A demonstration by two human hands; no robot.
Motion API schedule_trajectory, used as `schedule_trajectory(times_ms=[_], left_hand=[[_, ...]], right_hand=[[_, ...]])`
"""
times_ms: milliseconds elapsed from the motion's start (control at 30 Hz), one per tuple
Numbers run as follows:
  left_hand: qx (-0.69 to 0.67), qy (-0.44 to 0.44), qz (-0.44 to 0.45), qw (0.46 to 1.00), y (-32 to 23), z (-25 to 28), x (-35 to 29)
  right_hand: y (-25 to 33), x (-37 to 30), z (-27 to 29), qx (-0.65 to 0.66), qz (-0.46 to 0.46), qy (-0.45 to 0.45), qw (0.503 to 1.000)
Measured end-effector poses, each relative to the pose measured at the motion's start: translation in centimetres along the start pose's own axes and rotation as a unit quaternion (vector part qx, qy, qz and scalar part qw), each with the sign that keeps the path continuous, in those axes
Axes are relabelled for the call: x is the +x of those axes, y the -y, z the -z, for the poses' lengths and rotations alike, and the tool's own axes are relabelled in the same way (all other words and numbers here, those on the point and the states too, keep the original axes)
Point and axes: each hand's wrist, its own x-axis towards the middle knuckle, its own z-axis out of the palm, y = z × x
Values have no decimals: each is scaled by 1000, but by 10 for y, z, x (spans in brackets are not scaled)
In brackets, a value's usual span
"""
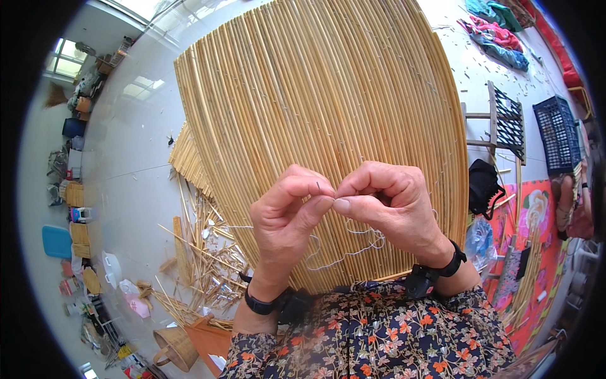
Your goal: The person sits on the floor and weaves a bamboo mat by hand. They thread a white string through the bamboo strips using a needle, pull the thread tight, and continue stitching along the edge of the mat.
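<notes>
Above a large mat of straight tan reed stalks (303, 107), my left hand (284, 208) and my right hand (391, 202) meet fingertip to fingertip. A thin dark needle (319, 186) shows at the pinched thumb and forefinger of my left hand. My right hand is also closed in a pinch, with loose white thread (344, 257) running up close beneath its fingers. The thread loops loosely over the stalks, and part of it reaches left past my left wrist. What lies between the touching fingertips is hidden.
Broken stalks and scraps (211, 243) litter the floor at left, near a woven basket (177, 347). To the right are a wooden frame stool (505, 123), a dark blue crate (557, 134), a black bag (485, 186) and a red floral sheet (536, 208). Clothes (495, 38) lie at far right.
</notes>
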Motion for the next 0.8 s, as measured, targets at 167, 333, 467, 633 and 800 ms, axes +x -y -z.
schedule_trajectory(times_ms=[167, 333, 467, 633, 800], left_hand=[[9, -22, 6, 1000, -3, -6, 2], [-117, -61, 96, 987, -5, -13, 4], [-111, -22, 120, 986, 3, -16, 2], [-101, -10, 116, 988, 8, -18, 5], [-94, -4, 116, 989, 10, -20, 7]], right_hand=[[3, 0, 1, -38, -7, 1, 999], [6, -1, 2, -21, 9, -43, 999], [4, -6, 2, -23, 65, -75, 995], [-4, -6, -4, -86, 143, -153, 974], [-5, -4, -1, -133, 194, -170, 957]])
